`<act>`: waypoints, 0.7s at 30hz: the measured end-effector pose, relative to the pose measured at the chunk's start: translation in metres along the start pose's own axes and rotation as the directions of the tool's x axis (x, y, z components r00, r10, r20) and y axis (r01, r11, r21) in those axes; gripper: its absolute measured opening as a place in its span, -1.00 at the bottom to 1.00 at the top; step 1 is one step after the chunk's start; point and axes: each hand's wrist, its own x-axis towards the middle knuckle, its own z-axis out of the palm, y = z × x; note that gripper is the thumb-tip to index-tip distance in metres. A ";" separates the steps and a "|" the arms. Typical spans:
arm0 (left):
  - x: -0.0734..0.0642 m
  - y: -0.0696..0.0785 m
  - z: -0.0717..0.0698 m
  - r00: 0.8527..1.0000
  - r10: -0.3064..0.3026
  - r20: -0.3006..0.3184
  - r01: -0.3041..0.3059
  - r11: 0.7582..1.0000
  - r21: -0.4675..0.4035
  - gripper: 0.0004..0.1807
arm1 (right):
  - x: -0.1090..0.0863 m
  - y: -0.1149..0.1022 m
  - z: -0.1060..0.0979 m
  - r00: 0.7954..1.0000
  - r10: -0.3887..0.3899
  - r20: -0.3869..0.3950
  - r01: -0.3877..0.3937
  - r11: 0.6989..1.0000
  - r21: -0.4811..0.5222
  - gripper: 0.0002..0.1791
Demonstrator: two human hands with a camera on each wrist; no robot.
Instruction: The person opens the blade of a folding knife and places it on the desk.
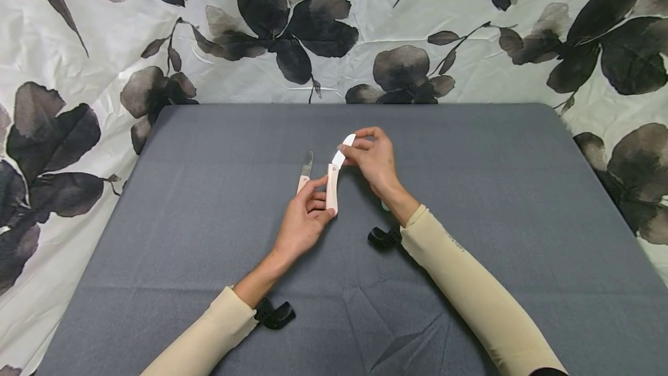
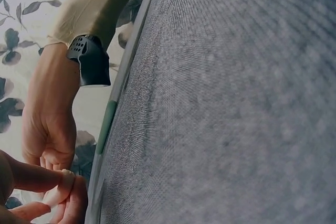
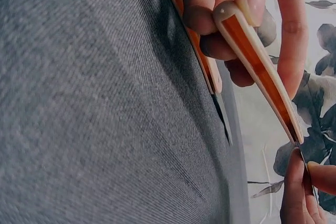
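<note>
A folding knife (image 1: 331, 190) with a pale pink handle is held between the two hands above the table. My left hand (image 1: 301, 226) grips the handle between thumb and fingers. With thumb and fingers, my right hand (image 1: 374, 160) pinches the blade, which is swung out of the handle. In the right wrist view the handle's slot side (image 3: 257, 69) looks orange-brown inside. A second folding knife (image 1: 303, 182) lies on the table just beyond the left hand, its blade out. Its handle is partly hidden by that hand in the head view.
A grey cloth covers the table (image 1: 209, 237). A small pale green object (image 1: 385, 206), mostly hidden by the right wrist, lies on it; the left wrist view shows a long green item (image 2: 106, 127). Floral fabric (image 1: 334, 33) hangs behind. Black wrist cameras (image 1: 276, 314) sit below both wrists.
</note>
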 end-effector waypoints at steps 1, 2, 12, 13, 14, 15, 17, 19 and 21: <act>0.000 0.000 0.000 1.000 0.001 0.002 -0.001 1.000 0.000 -0.27 | 0.000 0.000 0.000 1.000 -0.004 0.003 0.004 1.000 -0.013 -0.56; 0.000 0.000 0.000 1.000 0.003 0.003 -0.003 1.000 0.001 -0.27 | 0.000 0.000 -0.001 1.000 -0.009 0.006 0.009 1.000 -0.024 -0.56; -0.002 -0.002 0.000 1.000 -0.011 0.018 0.010 1.000 0.009 -0.28 | -0.001 -0.001 0.001 0.998 -0.043 0.046 0.046 0.996 -0.075 -0.57; -0.003 -0.002 0.000 1.000 -0.011 0.020 0.011 1.000 0.010 -0.28 | -0.001 -0.001 0.001 0.998 -0.047 0.050 0.051 0.995 -0.083 -0.57; -0.003 -0.002 0.000 1.000 -0.011 0.020 0.011 1.000 0.011 -0.28 | -0.001 -0.001 0.001 0.997 -0.051 0.055 0.055 0.995 -0.087 -0.57; -0.004 -0.002 0.000 1.000 -0.011 0.020 0.011 1.000 0.011 -0.28 | -0.002 0.000 0.001 0.997 -0.052 0.058 0.057 0.994 -0.090 -0.57; -0.004 -0.002 -0.001 1.000 -0.011 0.022 0.011 1.000 0.012 -0.28 | -0.002 0.000 0.001 0.996 -0.051 0.066 0.058 0.994 -0.096 -0.56; -0.005 -0.002 -0.001 1.000 -0.011 0.024 0.011 1.000 0.014 -0.28 | -0.002 0.000 0.002 0.996 -0.044 0.075 0.051 0.994 -0.093 -0.55; -0.006 -0.002 -0.001 1.000 -0.012 0.027 0.011 1.000 0.018 -0.28 | -0.001 0.001 0.002 0.996 -0.035 0.082 0.043 0.995 -0.094 -0.54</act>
